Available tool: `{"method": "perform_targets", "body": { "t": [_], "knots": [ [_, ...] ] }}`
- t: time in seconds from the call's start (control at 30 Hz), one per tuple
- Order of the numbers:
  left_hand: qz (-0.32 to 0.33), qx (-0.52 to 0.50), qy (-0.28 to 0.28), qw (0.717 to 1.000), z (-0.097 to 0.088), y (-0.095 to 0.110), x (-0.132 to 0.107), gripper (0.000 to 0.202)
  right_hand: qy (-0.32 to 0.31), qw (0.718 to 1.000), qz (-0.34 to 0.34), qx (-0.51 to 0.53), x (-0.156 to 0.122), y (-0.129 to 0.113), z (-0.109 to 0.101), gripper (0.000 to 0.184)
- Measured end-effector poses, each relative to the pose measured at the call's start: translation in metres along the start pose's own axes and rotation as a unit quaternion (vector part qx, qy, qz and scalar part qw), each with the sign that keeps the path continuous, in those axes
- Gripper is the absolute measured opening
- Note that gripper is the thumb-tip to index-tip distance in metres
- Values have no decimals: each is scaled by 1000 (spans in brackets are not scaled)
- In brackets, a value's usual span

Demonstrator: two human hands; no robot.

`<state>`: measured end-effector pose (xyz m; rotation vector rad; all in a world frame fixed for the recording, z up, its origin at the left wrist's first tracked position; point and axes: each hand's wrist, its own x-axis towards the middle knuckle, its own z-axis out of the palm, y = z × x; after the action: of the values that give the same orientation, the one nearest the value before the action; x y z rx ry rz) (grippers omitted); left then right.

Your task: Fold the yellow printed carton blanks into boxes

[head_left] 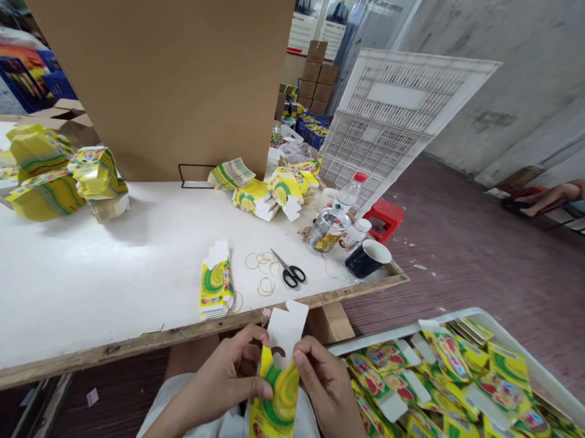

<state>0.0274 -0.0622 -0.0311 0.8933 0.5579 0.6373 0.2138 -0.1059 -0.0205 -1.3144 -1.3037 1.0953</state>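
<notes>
Between my two hands, over my lap, is a yellow and green printed carton [277,405] with its white top flap standing up. My left hand [234,375] grips its left edge, thumb across the printed front. On the right edge, my right hand [323,388] pinches the carton near the opening. Just beyond, on the white table, lies a stack of flat cartons [217,280]. Beside that stack are several rubber bands [264,264] and black-handled scissors [292,274].
A big tub [476,313] full of cartons stands at my right. A dark mug [367,259], a clear jar [328,231] and bottles stand at the table's right corner. Carton bundles [49,188] lie at left. A cardboard sheet [182,71] and white crate [396,96] rise behind.
</notes>
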Motion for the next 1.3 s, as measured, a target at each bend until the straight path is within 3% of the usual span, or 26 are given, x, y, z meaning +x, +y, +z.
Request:
{"method": "perform_targets", "body": {
  "t": [0.07, 0.13, 0.23, 0.33, 0.43, 0.63, 0.73, 0.9, 1.03, 1.17, 1.3],
  "knots": [
    [3, 14, -1, 1000, 0, 2, -1, 40, 11, 1000, -3, 1, 1, 0, 2, 31],
    [7, 35, 3, 999, 0, 4, -3, 53, 38, 999, 0, 29, 2, 1, 4, 22],
    [9, 66, 6, 998, -2, 6, -3, 78, 63, 996, -6, 56, 5, 2, 4, 37],
    [19, 87, 21, 996, -3, 4, 0, 59, 53, 997, -61, -20, 7, 1, -1, 27],
    [52, 118, 61, 990, -2, -2, 4, 45, 60, 990, -101, -81, 7, -3, -7, 35],
    [61, 142, 52, 987, 4, -5, 6, 46, 46, 995, 58, -73, 7, 0, 0, 39],
    [43, 120, 39, 991, 5, -1, 7, 48, 61, 993, 52, -84, 9, 7, 4, 32],
    [9, 69, 90, 993, 6, 1, 10, 56, 48, 990, 15, -128, 10, 6, 7, 31],
    [45, 96, 74, 992, 7, 0, 10, 53, 51, 987, 25, -149, 8, 6, 8, 37],
    [48, 119, 38, 991, 7, 0, 10, 49, 102, 982, 52, -148, 8, 14, 11, 32],
    [40, 94, 67, 993, 4, 3, 11, 52, 79, 990, 42, -111, 8, 13, 9, 33]
  ]
}}
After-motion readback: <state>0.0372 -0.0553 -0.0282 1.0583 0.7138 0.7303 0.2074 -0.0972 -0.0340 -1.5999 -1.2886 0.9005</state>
